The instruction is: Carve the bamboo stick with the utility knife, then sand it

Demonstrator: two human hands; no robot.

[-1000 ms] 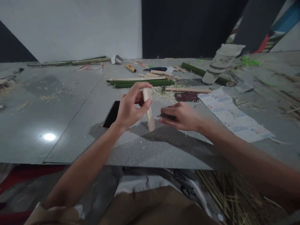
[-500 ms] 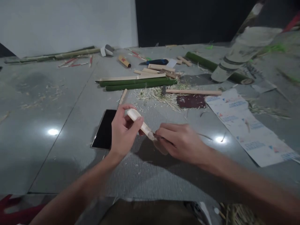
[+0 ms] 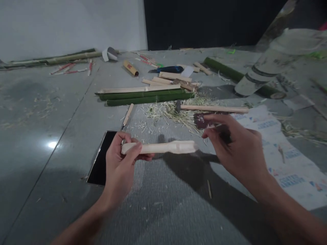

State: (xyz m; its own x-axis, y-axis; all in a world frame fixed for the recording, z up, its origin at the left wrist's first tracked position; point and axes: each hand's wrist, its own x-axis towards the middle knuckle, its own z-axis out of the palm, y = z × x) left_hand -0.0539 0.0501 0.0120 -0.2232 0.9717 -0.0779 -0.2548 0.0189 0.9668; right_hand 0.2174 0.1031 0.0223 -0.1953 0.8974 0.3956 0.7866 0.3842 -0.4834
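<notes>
A pale carved bamboo piece (image 3: 166, 147) lies level between thumb and fingers of my left hand (image 3: 124, 158), its wider end pointing right. My right hand (image 3: 231, 146) is just beyond that end, not touching it, with thumb and forefinger apart and nothing seen between them. Below my left hand is a black phone-like slab (image 3: 99, 163). A thin tool with a wooden handle (image 3: 128, 115) lies behind the left hand. Past the right fingertips sits a dark red block (image 3: 201, 120), partly hidden.
Farther back are green bamboo strips (image 3: 150, 97), a hammer (image 3: 214, 108), shavings (image 3: 173, 114), a blue cutter (image 3: 170, 69) and wood pieces. A printed sheet (image 3: 288, 153) lies right, near a clear cup (image 3: 265, 64) and green bamboo tube (image 3: 224, 69).
My right hand has come away from the piece, moved right and opened. My left hand has turned the piece level and moved lower left. A sliver now shows on the surface below.
</notes>
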